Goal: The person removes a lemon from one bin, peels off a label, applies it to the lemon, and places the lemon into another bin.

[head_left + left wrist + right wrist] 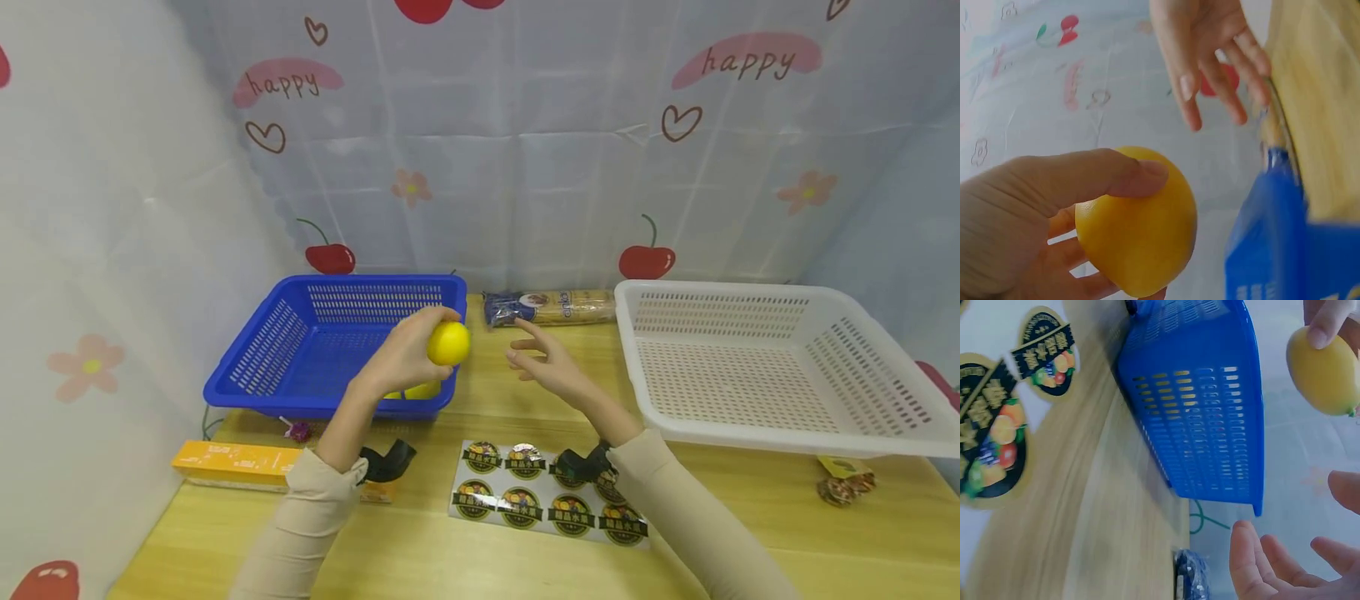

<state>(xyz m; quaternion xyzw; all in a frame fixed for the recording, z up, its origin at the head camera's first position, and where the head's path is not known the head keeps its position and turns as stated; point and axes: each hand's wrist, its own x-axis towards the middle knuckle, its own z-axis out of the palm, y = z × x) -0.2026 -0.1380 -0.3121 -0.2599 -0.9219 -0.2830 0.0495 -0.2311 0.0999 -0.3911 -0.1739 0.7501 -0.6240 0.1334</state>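
Note:
My left hand (397, 357) pinches a yellow lemon (450, 343) between thumb and fingers, over the right side of the blue basket (330, 410). In the left wrist view, the thumb lies across the top of the lemon (1138, 237), with fingers behind it. More yellow fruit (424, 390) lies in the basket's near right corner, partly hidden by the hand. To the right of the basket my right hand (553, 367) hangs in the air, fingers spread and holding nothing. In the right wrist view its fingertips (1244, 540) are apart from the lemon.
A white basket (720, 367) stands at the right. Between the baskets, a clear-wrapped package (562, 307) lies against the curtain. A sheet of round stickers (519, 507) is at the front, an orange box (240, 461) and lollipop (298, 431) at left, wrapped candies (843, 487) at right.

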